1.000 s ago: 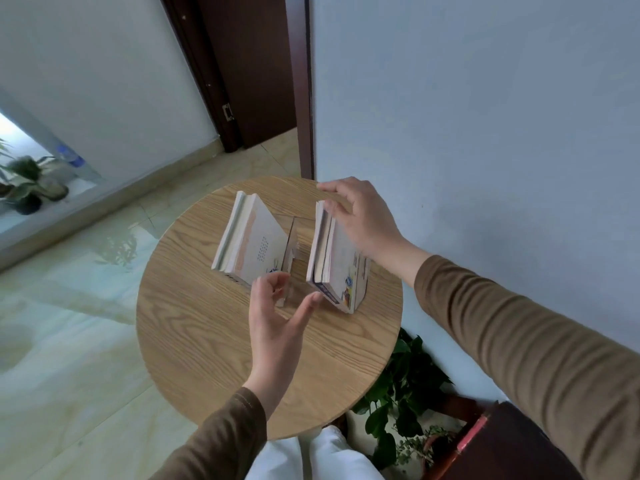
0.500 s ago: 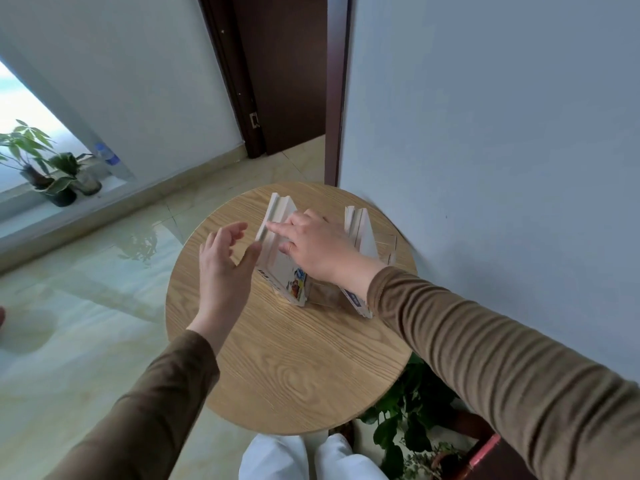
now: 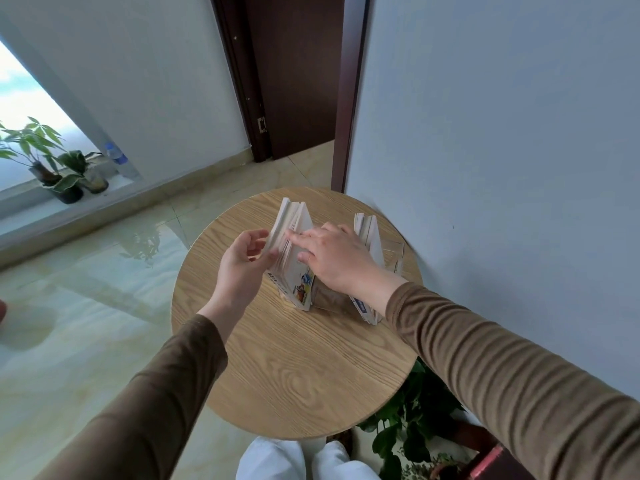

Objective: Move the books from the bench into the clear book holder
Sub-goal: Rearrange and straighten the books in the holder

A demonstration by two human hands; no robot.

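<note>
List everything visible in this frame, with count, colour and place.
table: one, round, light wood, against the wall
left books: one group, pale pages with colourful covers, leaning left on the table
right books: one group, pale pages, leaning right, partly behind the right hand
book holder: one, clear, on the table under the books
door: one, dark brown, behind the table
potted plants: a few, green, on the window ledge at left
bottle: one, clear, on that ledge
floor plant: one, green, below the table at right
sleeves: two, brown
left hand: against the left books' outer side
right hand: between the two groups, fingers on the left books
</note>
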